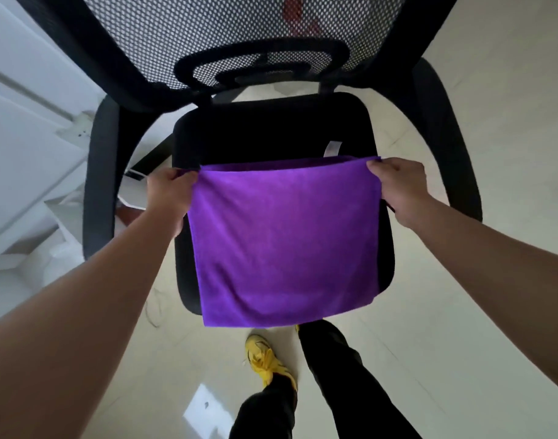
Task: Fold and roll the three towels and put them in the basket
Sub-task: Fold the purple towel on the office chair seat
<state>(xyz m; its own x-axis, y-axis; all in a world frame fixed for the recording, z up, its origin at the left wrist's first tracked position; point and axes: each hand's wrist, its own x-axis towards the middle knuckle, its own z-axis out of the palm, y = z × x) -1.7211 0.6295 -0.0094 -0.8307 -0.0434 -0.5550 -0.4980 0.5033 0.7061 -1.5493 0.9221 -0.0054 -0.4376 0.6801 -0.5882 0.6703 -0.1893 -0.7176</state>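
Pale glossy floor (461, 106) surrounds a black office chair, whose seat (271, 131) serves as the surface. Behind the seat rises the mesh backrest (239, 26), and curved armrests (100, 172) flank it on both sides. White furniture (24, 122) stands to the left of the seat.

A purple towel (284, 242) is held spread out over the front half of the seat. Its top edge is stretched level across the seat's middle and shows two layers. Its lower edge reaches past the seat's front rim. Whether the cloth touches the seat cannot be told. A small white label (332, 148) sticks up behind the top edge, toward the seat's right side.

The left grip (170, 198) pinches the towel's top left corner at the seat's left edge. The right grip (398, 188) pinches the top right corner at the seat's right edge. Both arms are bare.

In front of the seat, below the towel, are a yellow shoe (265, 359) and black trousers (334, 375).
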